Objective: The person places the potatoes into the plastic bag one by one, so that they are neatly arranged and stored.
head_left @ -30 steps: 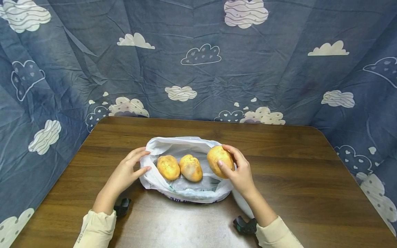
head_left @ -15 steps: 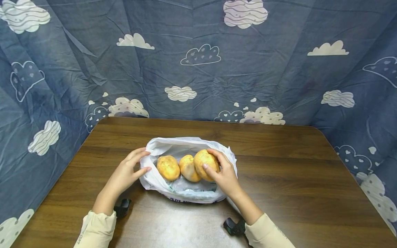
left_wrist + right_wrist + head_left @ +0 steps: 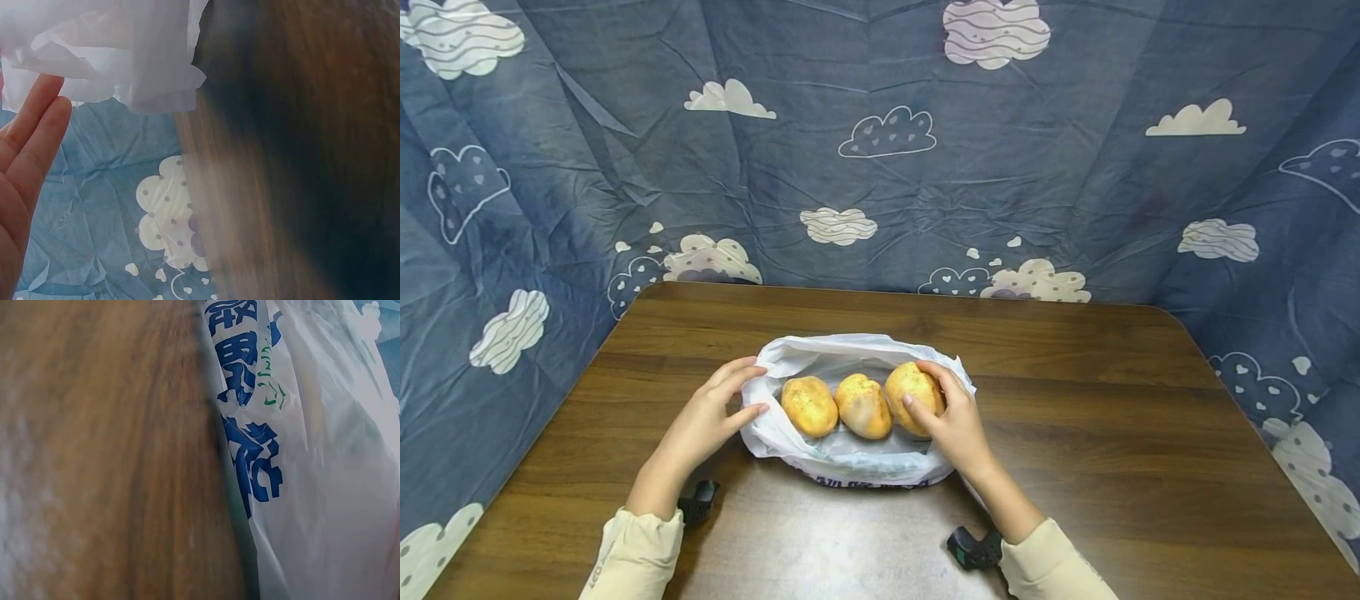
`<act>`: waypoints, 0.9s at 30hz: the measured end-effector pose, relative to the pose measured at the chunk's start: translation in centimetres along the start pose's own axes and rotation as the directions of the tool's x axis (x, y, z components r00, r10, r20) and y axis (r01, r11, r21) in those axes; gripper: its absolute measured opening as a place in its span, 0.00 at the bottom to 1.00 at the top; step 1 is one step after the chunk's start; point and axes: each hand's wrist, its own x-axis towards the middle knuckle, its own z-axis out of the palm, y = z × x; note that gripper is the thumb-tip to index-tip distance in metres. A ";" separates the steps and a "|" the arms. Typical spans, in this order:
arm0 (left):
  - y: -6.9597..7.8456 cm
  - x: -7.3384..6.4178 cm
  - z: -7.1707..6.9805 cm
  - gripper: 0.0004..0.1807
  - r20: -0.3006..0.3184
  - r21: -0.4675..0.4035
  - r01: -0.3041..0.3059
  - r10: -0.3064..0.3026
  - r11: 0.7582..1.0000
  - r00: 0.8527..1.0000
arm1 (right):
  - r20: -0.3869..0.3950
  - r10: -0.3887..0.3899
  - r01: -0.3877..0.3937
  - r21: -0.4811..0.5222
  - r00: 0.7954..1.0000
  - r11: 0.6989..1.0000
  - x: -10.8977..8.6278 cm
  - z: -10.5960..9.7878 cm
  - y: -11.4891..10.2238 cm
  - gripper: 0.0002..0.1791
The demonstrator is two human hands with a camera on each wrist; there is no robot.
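A white plastic bag (image 3: 850, 475) lies with its mouth wide, blue and green print on its side in the right wrist view. Inside, a potato (image 3: 809, 407) sits at the left and another potato (image 3: 863, 407) in the middle. My right hand (image 3: 962, 433) grips a third potato (image 3: 904, 398) at the bag's right end, thumb on its near side and fingers round its right. At the left end, my left hand (image 3: 709, 421) rests on the rim, thumb and fingers spread apart. In the left wrist view two straight fingers (image 3: 47, 137) reach up to the white plastic.
The brown wooden table (image 3: 1075, 400) extends around the bag. A dark blue cloth (image 3: 880, 183) with white clouds hangs behind and at both sides. Black wrist devices (image 3: 976, 548) sit under both forearms.
My right hand has brought its potato leftward into the bag, beside the middle one, then shifted slightly back right. The left hand has stayed at the rim.
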 end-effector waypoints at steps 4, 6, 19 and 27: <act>0.0 0.0 0.1 0.25 0.000 -0.003 -0.004 0.004 1.000 1.000 | 0.006 0.023 -0.023 -0.016 1.000 1.000 -0.1 -0.1 0.7 0.25; 0.0 0.0 0.1 0.25 0.001 -0.004 -0.004 0.004 1.000 1.000 | 0.009 0.025 -0.025 -0.026 1.000 0.999 -0.2 -0.1 0.9 0.25; 0.0 0.0 0.1 0.25 0.014 -0.005 0.001 -0.001 1.000 1.000 | 0.033 -0.018 0.021 -0.088 0.999 0.996 -0.3 0.2 1.3 0.23; -0.1 0.0 0.1 0.25 0.017 0.002 0.010 -0.010 1.000 1.000 | 0.049 -0.024 0.027 -0.070 0.999 0.997 -0.4 0.2 1.0 0.23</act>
